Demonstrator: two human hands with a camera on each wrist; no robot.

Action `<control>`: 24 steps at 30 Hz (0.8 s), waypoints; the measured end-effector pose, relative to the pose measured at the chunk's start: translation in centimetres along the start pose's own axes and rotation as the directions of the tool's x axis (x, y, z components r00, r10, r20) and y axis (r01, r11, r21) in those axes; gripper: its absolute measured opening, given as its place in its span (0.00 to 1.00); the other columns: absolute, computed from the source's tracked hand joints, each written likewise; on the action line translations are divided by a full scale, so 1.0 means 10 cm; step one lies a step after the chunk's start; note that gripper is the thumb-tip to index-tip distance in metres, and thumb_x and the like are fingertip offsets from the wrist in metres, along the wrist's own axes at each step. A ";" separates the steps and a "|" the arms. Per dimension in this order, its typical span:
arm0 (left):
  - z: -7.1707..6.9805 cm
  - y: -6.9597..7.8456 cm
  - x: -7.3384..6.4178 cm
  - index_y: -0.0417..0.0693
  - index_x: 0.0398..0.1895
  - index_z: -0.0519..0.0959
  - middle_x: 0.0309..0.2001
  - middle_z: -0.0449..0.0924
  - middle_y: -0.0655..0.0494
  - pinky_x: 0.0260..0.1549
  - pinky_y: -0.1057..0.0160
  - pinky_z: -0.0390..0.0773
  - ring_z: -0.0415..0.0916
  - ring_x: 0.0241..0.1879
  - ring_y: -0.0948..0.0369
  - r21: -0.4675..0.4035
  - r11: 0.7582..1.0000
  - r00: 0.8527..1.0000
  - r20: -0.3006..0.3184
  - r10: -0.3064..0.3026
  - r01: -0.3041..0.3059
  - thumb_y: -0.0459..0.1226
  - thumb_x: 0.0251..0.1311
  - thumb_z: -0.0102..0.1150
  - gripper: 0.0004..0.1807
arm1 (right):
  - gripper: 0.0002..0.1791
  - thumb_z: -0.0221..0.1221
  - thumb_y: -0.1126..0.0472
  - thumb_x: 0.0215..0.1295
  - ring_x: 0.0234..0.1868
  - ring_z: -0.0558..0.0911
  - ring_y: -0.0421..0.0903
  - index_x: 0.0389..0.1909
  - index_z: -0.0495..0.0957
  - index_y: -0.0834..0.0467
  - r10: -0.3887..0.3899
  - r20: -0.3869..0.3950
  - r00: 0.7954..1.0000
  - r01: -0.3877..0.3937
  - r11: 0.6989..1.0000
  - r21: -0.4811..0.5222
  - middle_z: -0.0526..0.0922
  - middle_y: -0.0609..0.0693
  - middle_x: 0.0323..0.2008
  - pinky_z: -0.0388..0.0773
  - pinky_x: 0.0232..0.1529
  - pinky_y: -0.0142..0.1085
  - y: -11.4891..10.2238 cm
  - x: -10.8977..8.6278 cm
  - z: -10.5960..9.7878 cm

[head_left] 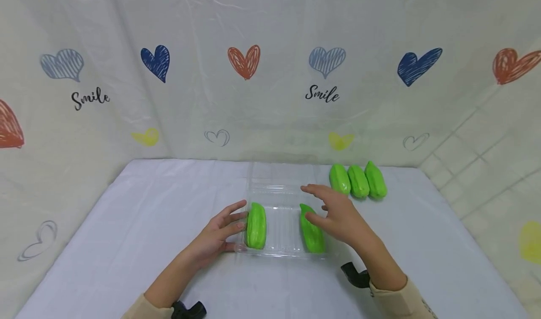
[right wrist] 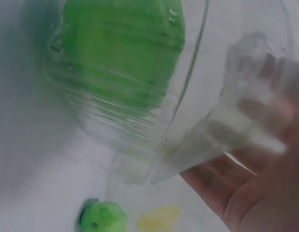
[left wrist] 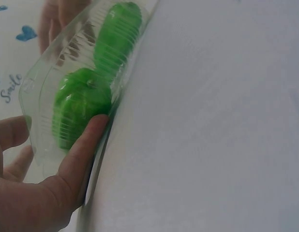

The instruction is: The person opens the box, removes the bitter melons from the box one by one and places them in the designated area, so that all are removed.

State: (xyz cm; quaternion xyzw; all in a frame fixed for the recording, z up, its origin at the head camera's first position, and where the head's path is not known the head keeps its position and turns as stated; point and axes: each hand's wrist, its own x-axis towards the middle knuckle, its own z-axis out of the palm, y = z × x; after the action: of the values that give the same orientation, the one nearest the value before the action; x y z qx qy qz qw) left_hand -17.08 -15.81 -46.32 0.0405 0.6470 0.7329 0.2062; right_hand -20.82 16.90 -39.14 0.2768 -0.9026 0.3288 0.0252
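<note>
Head view alone shows all three green vegetables (head_left: pixel 359 182) outside the clear container (head_left: pixel 282 225).

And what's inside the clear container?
In the clear container lie a left green piece and a right green piece; the right hand hides part of the latter.

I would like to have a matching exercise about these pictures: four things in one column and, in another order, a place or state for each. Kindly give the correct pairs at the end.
Column 1
1. Clear plastic container
2. Row of three green pieces
3. Left hand
4. Right hand

Column 2
A. By the container's right side
B. Outside the container, near the table's far edge
C. At the container's left side
D. Holding two green pieces

Pairs: 1-D, 2-B, 3-C, 4-A
</note>
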 end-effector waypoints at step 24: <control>0.00 -0.01 -0.01 0.59 0.79 0.54 0.75 0.55 0.44 0.45 0.51 0.84 0.64 0.68 0.47 -0.004 1.000 1.000 0.000 -0.002 0.002 0.38 0.71 0.57 0.37 | 0.33 0.62 0.77 0.52 0.63 0.78 0.55 0.59 0.80 0.50 -0.074 0.086 0.994 0.083 0.991 -0.107 0.74 0.53 0.67 0.81 0.53 0.46 -0.11 -0.01 0.27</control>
State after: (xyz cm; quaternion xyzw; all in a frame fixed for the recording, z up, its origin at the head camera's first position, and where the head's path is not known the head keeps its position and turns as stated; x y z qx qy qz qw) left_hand -17.01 -15.82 -46.36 0.0394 0.6457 0.7340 0.2068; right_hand -19.81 14.58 -40.59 0.3234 -0.9081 0.2655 0.0164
